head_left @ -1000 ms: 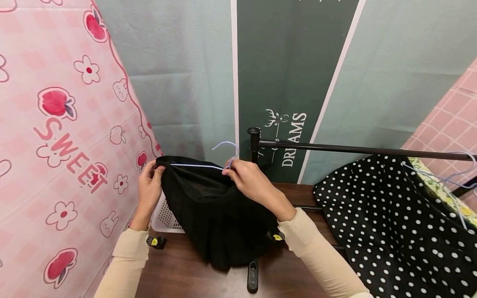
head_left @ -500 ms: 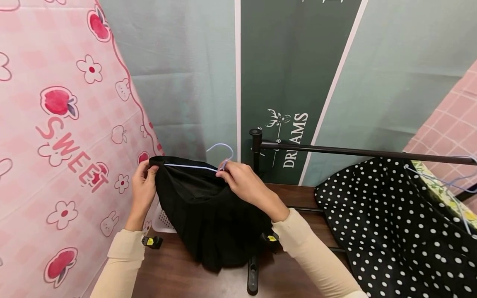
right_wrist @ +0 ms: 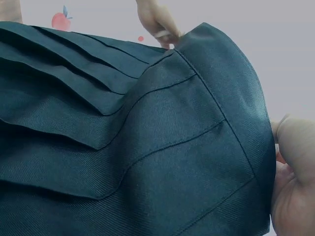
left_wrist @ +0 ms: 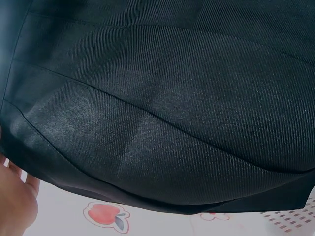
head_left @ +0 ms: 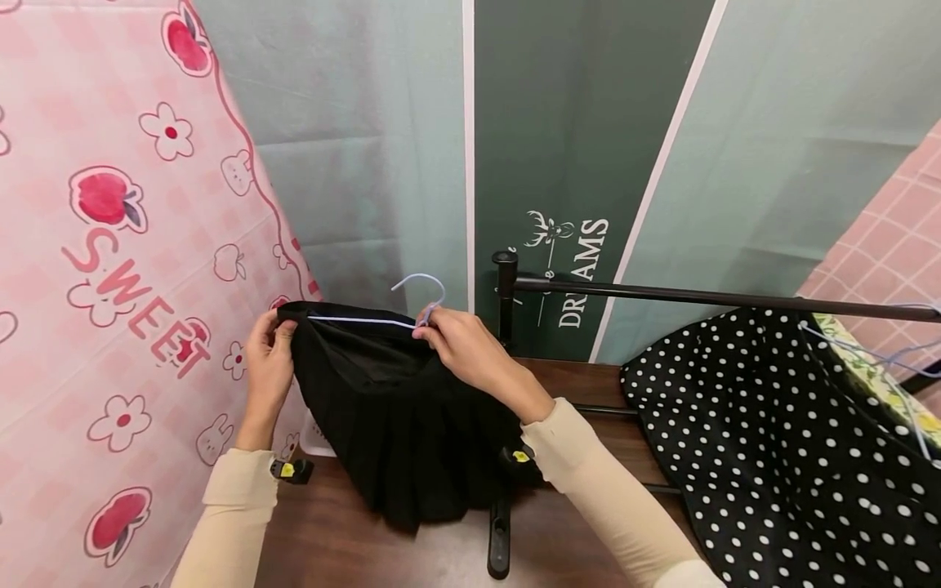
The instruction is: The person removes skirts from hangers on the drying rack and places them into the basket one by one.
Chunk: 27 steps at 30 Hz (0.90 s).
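Observation:
A black pleated skirt [head_left: 412, 449] hangs between both hands, its waist opening facing up. Across that opening runs a pale lilac hanger [head_left: 360, 319], its hook rising above the waistband. With thumb and fingers my left hand [head_left: 270, 359] pinches the left corner of the waistband, where the hanger's end goes into the cloth. My right hand [head_left: 474, 351] pinches the hanger just below the hook. The hanger's right end is hidden by the hand and skirt. Stitched pleats [right_wrist: 162, 142] and the waistband [right_wrist: 221, 64] fill much of the right wrist view.
A black clothes rack [head_left: 662, 296] stands at right, carrying a black polka-dot garment [head_left: 764, 425] on another hanger [head_left: 845, 343]. Partly behind the skirt is a white perforated basket [head_left: 316, 441] on the brown wooden surface [head_left: 331, 539]. A pink printed curtain [head_left: 125, 327] borders the left.
Both hands, with the skirt and hanger, have shifted left, away from the rack post. The grips look the same, and the basket is more covered by the skirt.

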### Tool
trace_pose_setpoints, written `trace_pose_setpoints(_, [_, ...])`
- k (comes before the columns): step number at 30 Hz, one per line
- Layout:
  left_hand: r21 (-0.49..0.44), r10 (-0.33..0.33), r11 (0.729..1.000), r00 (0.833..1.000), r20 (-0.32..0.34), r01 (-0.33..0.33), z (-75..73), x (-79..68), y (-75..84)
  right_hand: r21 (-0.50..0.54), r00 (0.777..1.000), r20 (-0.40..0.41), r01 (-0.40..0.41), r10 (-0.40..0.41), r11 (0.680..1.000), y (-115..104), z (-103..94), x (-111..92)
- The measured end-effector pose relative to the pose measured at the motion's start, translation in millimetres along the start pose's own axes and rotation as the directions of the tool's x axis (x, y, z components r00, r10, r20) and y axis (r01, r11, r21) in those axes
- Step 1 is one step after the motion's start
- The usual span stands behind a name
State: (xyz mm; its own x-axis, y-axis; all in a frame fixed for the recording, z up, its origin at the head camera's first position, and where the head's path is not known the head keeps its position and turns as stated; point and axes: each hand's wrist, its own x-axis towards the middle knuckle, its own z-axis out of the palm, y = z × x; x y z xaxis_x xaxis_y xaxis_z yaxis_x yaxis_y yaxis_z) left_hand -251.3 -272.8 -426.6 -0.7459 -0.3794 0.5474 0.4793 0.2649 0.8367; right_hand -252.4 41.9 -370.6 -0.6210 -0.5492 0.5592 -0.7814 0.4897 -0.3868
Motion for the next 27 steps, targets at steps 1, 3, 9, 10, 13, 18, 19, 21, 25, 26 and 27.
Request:
trace_pose_setpoints(1, [0.0,0.0,1.0,1.0,-0.004,0.0,-1.0,0.8,1.1,0.002,1.0,-0.002,0.005,-0.005,1.0,0,0.3,2])
trace_pose_setpoints(3, [0.022,0.003,1.0,1.0,-0.011,-0.003,-3.2,2.5,2.7,0.002,1.0,-0.011,0.016,-0.016,1.0,0,0.5,5])
trace_pose_setpoints(9, [0.067,0.032,0.997,0.999,-0.033,-0.03,-7.6,9.5,8.6,0.01,0.999,-0.026,0.023,-0.023,1.0,0,0.1,12])
trace_pose_setpoints(10, [0.065,0.039,0.997,0.999,-0.037,-0.037,-7.8,10.8,10.0,0.007,0.999,-0.031,0.026,-0.026,1.0,0,-0.1,13])
trace_pose_setpoints(13, [0.071,0.058,0.996,0.997,-0.044,-0.055,-8.5,14.7,14.6,-0.001,0.998,-0.046,0.041,-0.041,0.999,-1,-0.6,16])
trace_pose_setpoints(18, [0.121,0.127,0.986,0.988,-0.085,-0.116,-9.3,24.4,15.4,-0.013,0.995,-0.07,0.069,-0.07,0.998,-1,-1.2,22])
trace_pose_setpoints(19, [0.125,0.14,0.984,0.986,-0.092,-0.128,-9.5,26.6,14.8,-0.022,0.994,-0.075,0.076,-0.078,0.997,-1,-1.6,23])
trace_pose_setpoints(21, [0.137,0.154,0.981,0.982,-0.112,-0.138,-10.3,30.7,13.5,-0.054,0.992,-0.084,0.091,-0.095,0.994,-1,-2.0,25])
trace_pose_setpoints(25, [0.114,0.13,0.987,0.983,-0.128,-0.116,-12.1,35.0,16.5,-0.119,0.989,-0.089,0.108,-0.119,0.987,-3,-3.4,30])
trace_pose_setpoints(26, [0.104,0.121,0.989,0.984,-0.129,-0.108,-12.6,35.6,17.9,-0.128,0.989,-0.087,0.105,-0.117,0.986,-4,-3.9,32])
trace_pose_setpoints(27, [0.089,0.111,0.991,0.985,-0.128,-0.1,-13.0,36.0,19.5,-0.133,0.99,-0.085,0.101,-0.113,0.986,-5,-4.4,33])
